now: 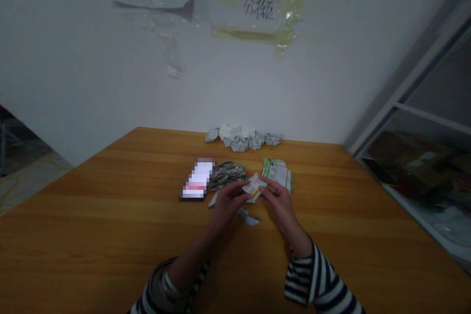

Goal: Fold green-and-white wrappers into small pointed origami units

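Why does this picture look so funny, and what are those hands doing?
There's no robot here, just a person's left hand and right hand. The camera sits on that person's head, looking forward and down, so you see nearly what they see. Between their fingertips, both hands hold a small printed piece. On the wooden table are what looks like a phone with a blurry screen, a messy pile, a green-and-white stack, and crumpled pieces near the wall.

We could pass across the counter [110, 206] left of the phone [198, 179]; right of it, the loose pile [228, 174], held packet [254, 185] and green packets [277, 174] block us.
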Available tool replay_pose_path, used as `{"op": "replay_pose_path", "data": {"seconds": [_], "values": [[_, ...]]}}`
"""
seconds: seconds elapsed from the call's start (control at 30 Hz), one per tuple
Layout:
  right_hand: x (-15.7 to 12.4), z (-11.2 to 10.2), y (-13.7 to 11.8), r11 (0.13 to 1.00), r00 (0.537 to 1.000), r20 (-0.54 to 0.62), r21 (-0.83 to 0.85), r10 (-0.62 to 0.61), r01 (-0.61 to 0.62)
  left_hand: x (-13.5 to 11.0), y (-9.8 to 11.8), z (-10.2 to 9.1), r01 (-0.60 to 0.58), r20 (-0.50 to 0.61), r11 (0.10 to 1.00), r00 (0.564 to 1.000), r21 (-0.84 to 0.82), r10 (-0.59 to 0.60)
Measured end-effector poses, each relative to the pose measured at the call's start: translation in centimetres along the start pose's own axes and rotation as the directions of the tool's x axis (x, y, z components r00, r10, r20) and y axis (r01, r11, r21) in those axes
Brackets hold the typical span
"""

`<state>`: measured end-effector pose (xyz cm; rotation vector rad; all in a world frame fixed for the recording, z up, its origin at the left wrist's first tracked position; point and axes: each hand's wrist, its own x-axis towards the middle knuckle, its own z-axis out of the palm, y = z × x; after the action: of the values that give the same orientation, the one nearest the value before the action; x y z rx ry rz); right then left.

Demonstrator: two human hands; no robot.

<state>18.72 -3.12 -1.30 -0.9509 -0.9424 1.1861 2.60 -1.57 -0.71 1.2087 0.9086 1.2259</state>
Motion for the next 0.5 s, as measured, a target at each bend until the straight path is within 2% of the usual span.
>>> {"op": "replay_pose_path", "data": {"seconds": [0.13,0.27,0.5], "values": [[0.1,-0.5,-0.5,0.998,0.991,0.133,-0.067,-0.006,0.015,-0.1,0.5,-0.1,-0.029,-0.058,0.994,0.998,0.104,0.036],[0.2,-1.1,-0.8,0.985,0.982,0.190,-0.167,-0.007,0.039,-0.1,0.7,-0.1,-0.032,-0.061,0.993,0.997,0.115,0.039],[0.4,-1.7,-1.4,0.997,0.960,0.278,-0.070,0.043,-0.024,-0.1,0.7,0.0,0.030,0.012,0.999,0.999,0.043,-0.030]]}}
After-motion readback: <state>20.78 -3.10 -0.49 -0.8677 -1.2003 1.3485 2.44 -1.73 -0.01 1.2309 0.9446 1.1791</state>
